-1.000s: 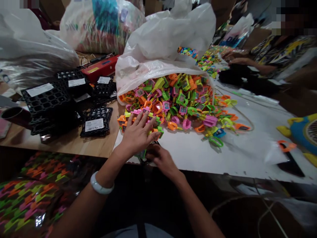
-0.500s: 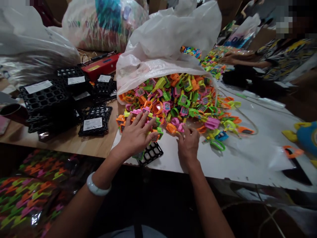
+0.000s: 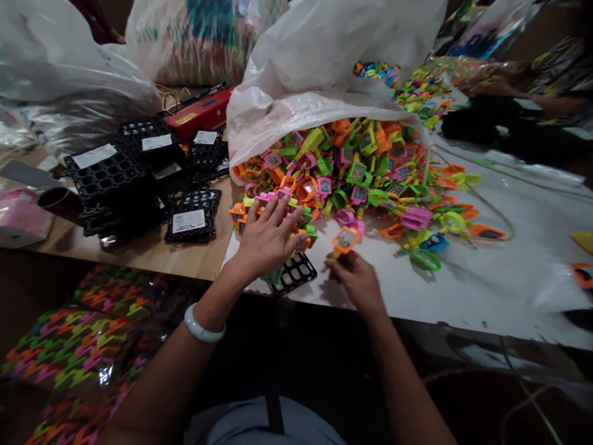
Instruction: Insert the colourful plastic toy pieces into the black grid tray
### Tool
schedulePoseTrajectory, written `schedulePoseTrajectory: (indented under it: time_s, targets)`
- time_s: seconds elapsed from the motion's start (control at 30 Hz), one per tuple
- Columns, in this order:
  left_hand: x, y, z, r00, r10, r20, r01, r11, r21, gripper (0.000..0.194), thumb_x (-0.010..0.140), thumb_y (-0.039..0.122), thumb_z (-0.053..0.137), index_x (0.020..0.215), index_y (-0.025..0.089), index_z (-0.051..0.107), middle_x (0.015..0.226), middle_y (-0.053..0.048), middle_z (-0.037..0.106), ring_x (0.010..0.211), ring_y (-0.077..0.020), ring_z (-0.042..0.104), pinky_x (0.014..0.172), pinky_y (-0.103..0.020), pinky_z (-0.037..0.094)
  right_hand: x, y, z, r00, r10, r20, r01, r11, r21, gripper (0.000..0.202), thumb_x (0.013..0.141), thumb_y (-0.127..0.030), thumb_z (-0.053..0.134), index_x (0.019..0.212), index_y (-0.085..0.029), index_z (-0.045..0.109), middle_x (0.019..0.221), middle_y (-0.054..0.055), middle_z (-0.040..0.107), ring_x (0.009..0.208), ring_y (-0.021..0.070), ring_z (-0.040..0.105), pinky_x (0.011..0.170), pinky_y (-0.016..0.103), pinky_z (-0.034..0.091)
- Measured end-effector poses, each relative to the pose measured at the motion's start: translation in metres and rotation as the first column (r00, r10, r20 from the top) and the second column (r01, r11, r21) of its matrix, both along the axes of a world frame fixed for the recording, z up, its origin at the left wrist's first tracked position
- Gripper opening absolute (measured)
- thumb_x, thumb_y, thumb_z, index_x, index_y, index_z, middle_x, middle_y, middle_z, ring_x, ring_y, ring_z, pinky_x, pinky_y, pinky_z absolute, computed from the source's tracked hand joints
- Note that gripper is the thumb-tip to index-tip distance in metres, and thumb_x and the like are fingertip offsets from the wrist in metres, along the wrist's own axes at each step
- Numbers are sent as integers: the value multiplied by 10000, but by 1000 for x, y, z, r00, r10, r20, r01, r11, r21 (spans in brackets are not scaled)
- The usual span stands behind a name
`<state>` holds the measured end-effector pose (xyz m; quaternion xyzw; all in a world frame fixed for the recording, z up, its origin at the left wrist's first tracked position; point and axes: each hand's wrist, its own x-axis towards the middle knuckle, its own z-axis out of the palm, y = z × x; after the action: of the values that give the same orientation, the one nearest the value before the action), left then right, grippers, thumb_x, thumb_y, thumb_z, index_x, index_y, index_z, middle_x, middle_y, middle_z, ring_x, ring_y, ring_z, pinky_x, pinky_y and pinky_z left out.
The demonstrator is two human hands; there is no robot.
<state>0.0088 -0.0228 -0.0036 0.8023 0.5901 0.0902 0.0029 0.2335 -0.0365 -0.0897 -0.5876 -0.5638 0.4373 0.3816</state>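
fingers of the right hand (image 3: 356, 281) are pinched together on an orange toy piece (image 3: 344, 240) with a small pale panel in its frame, lifted just above the white table sheet (image 3: 463, 290) at about 6 o'clock from the pile of coloured toy pieces (image 3: 352, 179). thumb and forefinger grip its lower stem; the other fingers curl under the palm.

fingers of the left hand (image 3: 271, 238) are spread wide and flat, holding nothing, pressed down on pink, yellow and orange pieces at the pile's 8 o'clock edge. just under the palm, toward 5 o'clock, a black plastic grid tray (image 3: 294, 274) lies on the sheet, partly covered by the hand. a pale bangle (image 3: 204, 326) sits on that wrist.

the pile spills from the mouth of a white plastic bag (image 3: 324, 68) lying on its side at 12 o'clock. at 9 o'clock of the left hand, more black grid trays (image 3: 120, 179) are stacked on the wooden table (image 3: 152, 253), several bearing white stickers (image 3: 188, 220) with print too small to read. a red box (image 3: 199, 114) lies behind them; its markings are not legible. another person's hand (image 3: 491, 77) is at 2 o'clock, far side of the table.
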Motion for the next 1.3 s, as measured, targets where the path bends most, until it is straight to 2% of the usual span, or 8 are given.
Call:
schedulePoseTrajectory:
  time_s: [0.1, 0.23, 0.43, 0.63, 0.73, 0.97, 1.13, 1.3]
  targets:
    - [-1, 0, 1, 1000, -1, -7, 1, 1000, -12, 594, 1029, 570, 291, 1544, 282, 357, 1658, -91, 241, 1536, -279, 217, 1239, -556, 114, -42, -20, -5, 963, 193, -188, -207, 977, -58, 364, 730, -519, 727, 864, -182, 691, 770, 48, 733, 672, 204, 657, 646, 322, 539]
    - [0, 0, 3, 1000, -6, 5, 6, 1000, -22, 592, 1028, 564, 302, 1544, 280, 358, 1659, -80, 241, 1538, -276, 214, 1245, -552, 113, -71, -24, -13, 961, 261, -91, -257, 965, 55, 215, 769, -395, 669, 859, -205, 714, 827, 34, 749, 782, 228, 680, 709, 342, 559]
    - [2, 0, 3, 1000, 19, 13, -18, 999, -38, 590, 1020, 573, 328, 1539, 295, 366, 1660, -71, 238, 1534, -283, 224, 1248, -556, 100, -63, -24, -18, 963, 266, -49, -264, 964, 41, 211, 854, -377, 614, 842, -191, 711, 793, 54, 754, 717, 228, 695, 688, 340, 570]
    - [0, 0, 4, 1000, -3, 24, 4, 1000, -28, 590, 1024, 575, 308, 1544, 301, 360, 1660, -73, 238, 1535, -282, 224, 1247, -557, 107, -74, -25, -16, 927, 305, 218, -357, 895, 266, 207, 920, -245, 503, 975, -202, 698, 981, 102, 747, 902, 246, 696, 801, 354, 556]
    - [1, 0, 6, 1000, -17, 21, 18, 998, -64, 636, 1015, 615, 268, 1550, 281, 349, 1664, -93, 213, 1539, -291, 203, 1245, -568, 110, -78, -25, -15, 914, 283, 291, -369, 879, 303, 222, 942, -233, 466, 976, -205, 683, 948, 97, 735, 853, 232, 688, 757, 325, 550]
    - [5, -2, 3, 999, 31, 14, -30, 999, -39, 689, 997, 657, 218, 1555, 272, 341, 1660, -119, 224, 1545, -320, 163, 1230, -616, 78, -78, -30, -22, 939, 192, 286, -286, 896, 339, 201, 942, -263, 471, 1007, -208, 653, 899, 81, 706, 833, 230, 675, 740, 314, 545]
    - [5, 1, 1, 999, 24, 36, -22, 998, -50, 656, 1014, 627, 212, 1542, 267, 362, 1660, -110, 232, 1543, -301, 179, 1233, -602, 94, -87, -29, -24, 921, 203, 334, -318, 885, 339, 246, 969, -262, 419, 1022, -204, 652, 920, 84, 707, 863, 230, 666, 785, 324, 538]
    - [-5, -3, 0, 982, 10, 191, -29, 995, 96, 623, 1021, 606, 245, 1506, 250, 408, 1614, -123, 356, 1519, -306, 261, 1225, -605, 164, -85, -32, -24, 942, 222, 253, -304, 884, 354, 205, 953, -239, 470, 1068, -203, 636, 1006, 84, 711, 943, 227, 662, 842, 334, 538]
